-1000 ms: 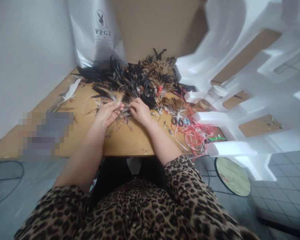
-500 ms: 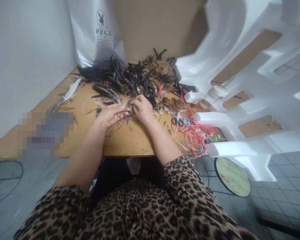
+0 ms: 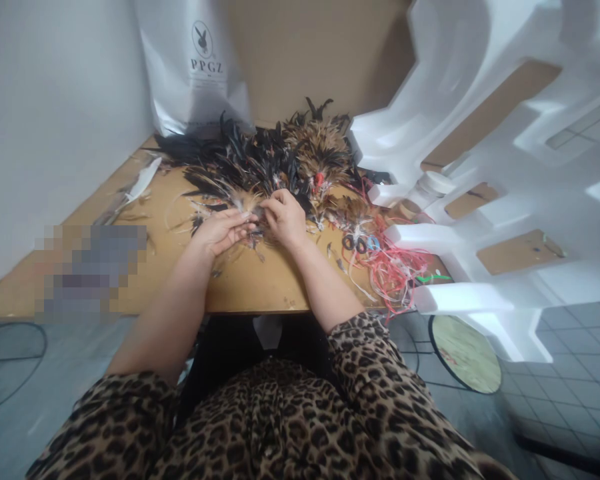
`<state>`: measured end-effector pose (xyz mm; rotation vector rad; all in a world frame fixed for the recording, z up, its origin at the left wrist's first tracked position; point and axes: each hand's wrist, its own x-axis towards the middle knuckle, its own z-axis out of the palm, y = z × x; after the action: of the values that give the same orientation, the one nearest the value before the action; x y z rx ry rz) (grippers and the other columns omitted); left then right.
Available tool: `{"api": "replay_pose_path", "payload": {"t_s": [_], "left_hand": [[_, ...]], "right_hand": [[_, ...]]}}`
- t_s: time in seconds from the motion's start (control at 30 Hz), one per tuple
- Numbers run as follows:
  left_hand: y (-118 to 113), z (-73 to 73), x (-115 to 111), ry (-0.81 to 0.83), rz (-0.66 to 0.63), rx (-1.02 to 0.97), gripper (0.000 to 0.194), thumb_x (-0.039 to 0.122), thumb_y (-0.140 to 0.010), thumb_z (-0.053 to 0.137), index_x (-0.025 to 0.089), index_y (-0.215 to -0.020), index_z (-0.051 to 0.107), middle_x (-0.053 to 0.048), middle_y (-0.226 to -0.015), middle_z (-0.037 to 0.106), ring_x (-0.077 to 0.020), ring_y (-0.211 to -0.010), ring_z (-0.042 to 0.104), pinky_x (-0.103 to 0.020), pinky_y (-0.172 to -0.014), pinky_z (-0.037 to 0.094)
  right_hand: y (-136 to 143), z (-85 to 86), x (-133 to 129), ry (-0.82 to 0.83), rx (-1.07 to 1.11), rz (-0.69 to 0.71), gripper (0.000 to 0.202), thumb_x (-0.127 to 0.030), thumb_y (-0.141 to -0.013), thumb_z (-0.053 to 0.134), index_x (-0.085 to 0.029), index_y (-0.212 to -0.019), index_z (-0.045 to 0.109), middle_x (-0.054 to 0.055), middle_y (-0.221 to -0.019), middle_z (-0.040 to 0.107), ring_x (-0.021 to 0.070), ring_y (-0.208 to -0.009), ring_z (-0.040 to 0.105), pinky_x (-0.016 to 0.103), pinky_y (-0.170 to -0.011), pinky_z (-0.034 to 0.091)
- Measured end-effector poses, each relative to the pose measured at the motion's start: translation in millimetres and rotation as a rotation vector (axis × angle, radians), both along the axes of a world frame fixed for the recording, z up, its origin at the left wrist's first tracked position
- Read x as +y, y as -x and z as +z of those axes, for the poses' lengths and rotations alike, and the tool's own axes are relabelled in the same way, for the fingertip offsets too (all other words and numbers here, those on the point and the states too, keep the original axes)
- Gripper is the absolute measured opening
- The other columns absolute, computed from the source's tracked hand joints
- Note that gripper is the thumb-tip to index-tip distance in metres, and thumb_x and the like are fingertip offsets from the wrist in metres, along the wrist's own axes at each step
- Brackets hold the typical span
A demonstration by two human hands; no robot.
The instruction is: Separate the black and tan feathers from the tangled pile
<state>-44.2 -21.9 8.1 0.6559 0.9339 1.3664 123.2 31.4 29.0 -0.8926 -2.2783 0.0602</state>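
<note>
My left hand (image 3: 224, 231) is palm-up, its thumb and forefinger pinched on a small bunch of brown and pale feathers (image 3: 247, 200). Close beside it, my right hand (image 3: 286, 219) has its fingertips closed together at the right edge of the same bunch; exactly what they grip is partly hidden. Right behind both hands lies a heap of black feathers (image 3: 235, 150). A bundle of brown feathers (image 3: 320, 147) stands next to that heap, with a red patch near its base. Loose bits of feather are scattered around my fingers.
On the right lie scissors (image 3: 355, 244) and tangled red and white strings (image 3: 395, 270), beside large white foam pieces (image 3: 445, 298). A white bag (image 3: 195, 100) stands at the back left. A white feather (image 3: 144, 179) is on the wooden table (image 3: 260, 293). A round stool (image 3: 465, 353) is below.
My right fingertips have shifted slightly left, toward the bunch in my left hand. Otherwise both hands and the feather heap stay almost where they were.
</note>
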Motion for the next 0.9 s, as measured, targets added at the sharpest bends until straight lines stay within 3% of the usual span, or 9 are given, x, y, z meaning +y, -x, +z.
{"api": "replay_pose_path", "payload": {"t_s": [0.17,0.37,0.53,0.77,0.9], "left_hand": [[-0.1,0.7,0.6,-0.015,0.036,-0.026,0.004,0.007,-0.072,0.066,0.008,-0.076,0.066,-0.008,-0.073,0.069,-0.011,-0.059,0.065,-0.014,-0.046,0.047],[-0.7,2.4,-1.3,-0.024,-0.022,-0.02,0.014,0.008,-0.071,0.067,0.006,-0.085,0.067,-0.014,-0.086,0.07,-0.0127,-0.063,0.067,-0.015,-0.048,0.049],[-1.1,0.9,-2.1,-0.027,-0.044,0.004,0.01,0.009,-0.071,0.068,0.005,-0.08,0.067,-0.013,-0.079,0.07,-0.0119,-0.058,0.065,-0.017,-0.05,0.051],[-1.9,1.2,-0.8,-0.007,0.024,0.018,0.005,0.008,-0.07,0.068,0.006,-0.074,0.066,-0.01,-0.072,0.069,-0.008,-0.054,0.062,-0.013,-0.048,0.048],[-2.3,2.8,-0.1,-0.051,0.094,0.009,0.002,0.008,-0.072,0.066,0.007,-0.071,0.065,-0.009,-0.071,0.069,-0.0059,-0.053,0.061,-0.011,-0.048,0.046]], "right_hand": [[-1.0,-0.4,2.4,0.004,0.007,-0.003,0.029,-0.024,-0.09,0.037,-0.022,-0.098,0.064,0.007,-0.101,0.052,0.0157,-0.093,0.046,0.028,-0.08,0.036],[-0.3,-1.3,2.7,-0.015,0.003,0.02,0.03,-0.025,-0.091,0.036,-0.021,-0.096,0.065,0.007,-0.099,0.051,0.016,-0.092,0.045,0.028,-0.079,0.035],[1.1,-2.2,1.5,-0.007,-0.01,0.02,0.03,-0.026,-0.091,0.035,-0.021,-0.096,0.064,0.007,-0.099,0.051,0.0162,-0.092,0.045,0.029,-0.079,0.035],[1.9,-0.7,-1.4,0.03,0.036,0.021,0.029,-0.024,-0.09,0.036,-0.021,-0.096,0.064,0.007,-0.099,0.052,0.0157,-0.094,0.047,0.028,-0.082,0.037],[2.4,-0.3,-4.0,0.083,0.202,0.012,0.026,-0.025,-0.089,0.04,-0.019,-0.098,0.063,0.008,-0.103,0.053,0.0147,-0.096,0.05,0.027,-0.083,0.04]]}}
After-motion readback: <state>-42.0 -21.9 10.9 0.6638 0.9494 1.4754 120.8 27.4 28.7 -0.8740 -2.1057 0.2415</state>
